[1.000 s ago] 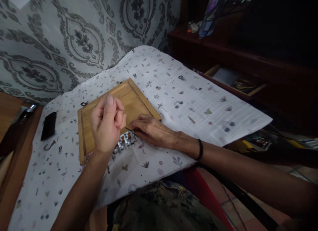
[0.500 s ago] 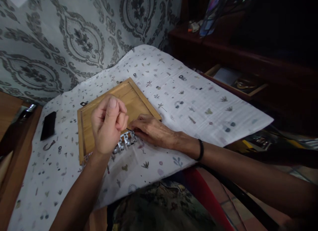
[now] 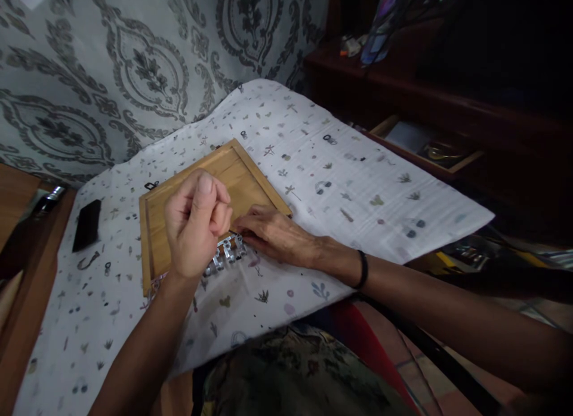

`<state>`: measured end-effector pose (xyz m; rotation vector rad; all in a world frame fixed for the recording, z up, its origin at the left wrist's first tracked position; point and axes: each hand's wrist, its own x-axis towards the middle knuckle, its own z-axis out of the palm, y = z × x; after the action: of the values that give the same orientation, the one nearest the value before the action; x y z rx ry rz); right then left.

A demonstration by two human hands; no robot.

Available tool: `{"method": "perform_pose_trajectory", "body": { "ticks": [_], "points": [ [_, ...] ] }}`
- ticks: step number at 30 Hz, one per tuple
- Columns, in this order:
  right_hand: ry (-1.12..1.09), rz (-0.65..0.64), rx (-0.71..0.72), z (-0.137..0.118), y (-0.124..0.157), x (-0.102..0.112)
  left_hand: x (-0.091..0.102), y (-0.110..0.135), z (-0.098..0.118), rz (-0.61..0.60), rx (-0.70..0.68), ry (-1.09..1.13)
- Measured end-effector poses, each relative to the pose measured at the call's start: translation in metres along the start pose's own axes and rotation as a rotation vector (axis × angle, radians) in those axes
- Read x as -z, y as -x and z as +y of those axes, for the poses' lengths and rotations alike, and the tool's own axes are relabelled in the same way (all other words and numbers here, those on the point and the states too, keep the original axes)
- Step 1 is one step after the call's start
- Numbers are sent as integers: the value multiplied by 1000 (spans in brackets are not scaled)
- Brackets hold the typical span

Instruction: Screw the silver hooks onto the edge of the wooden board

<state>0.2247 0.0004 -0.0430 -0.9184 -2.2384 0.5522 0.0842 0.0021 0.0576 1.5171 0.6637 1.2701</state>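
Observation:
A framed wooden panel point(image 3: 250, 171) lies at a slant on the cloth. Along its near edge runs a row of small shiny metal clips point(image 3: 229, 252), several of them visible. My left hand point(image 3: 197, 219) is raised over the panel in a closed fist, thumb uppermost; what it grips is hidden. A thin dark rod point(image 3: 234, 232) shows between the fist and my other hand, too small to name. At the panel's near right edge my right hand point(image 3: 277, 234) rests with bent fingers pressed together by the end clip. Its fingertips are partly hidden.
White printed cloth point(image 3: 358, 171) covers the table. A black phone-like slab point(image 3: 87, 225) lies at the left, and a dark hook-shaped piece point(image 3: 88, 261) may be part of the print. An open drawer point(image 3: 425, 144) stands beyond the right edge. Patterned wallpaper point(image 3: 147, 70) rises behind.

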Motion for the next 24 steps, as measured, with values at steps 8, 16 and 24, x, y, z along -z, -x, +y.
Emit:
{"method": "perform_pose_trajectory", "body": {
  "ticks": [8,16,24],
  "points": [
    [-18,-15,-5,-1,0,1,2,-4,-2,-84,47,-4],
    [28,-7,6,0,0,0,12,-8,-4,-33,35,-107],
    [27,19,25,3,0,-3,-12,3,-6,331,-55,-38]
  ]
}}
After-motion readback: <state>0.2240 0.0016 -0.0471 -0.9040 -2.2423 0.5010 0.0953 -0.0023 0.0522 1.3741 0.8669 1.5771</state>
